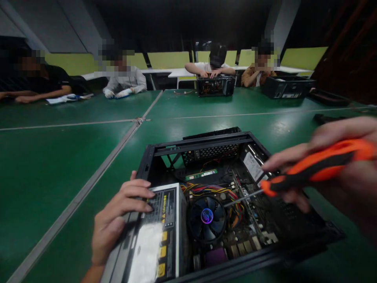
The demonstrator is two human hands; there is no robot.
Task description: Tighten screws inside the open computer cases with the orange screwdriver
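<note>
An opened black computer case lies on its side in front of me. My left hand rests over the left edge of the case, fingers spread onto the labelled power supply. My right hand grips an orange and black screwdriver over the right side of the case. Its shaft points left, the tip at the right edge of the round CPU fan; whether it touches anything is unclear. Coloured cables run behind the fan. A green memory stick lies deeper in the case.
A green table with grey seams spreads around the case. A dark panel lies just behind it. Across the table sit several people; one has both hands on another computer case, and a further case stands to its right.
</note>
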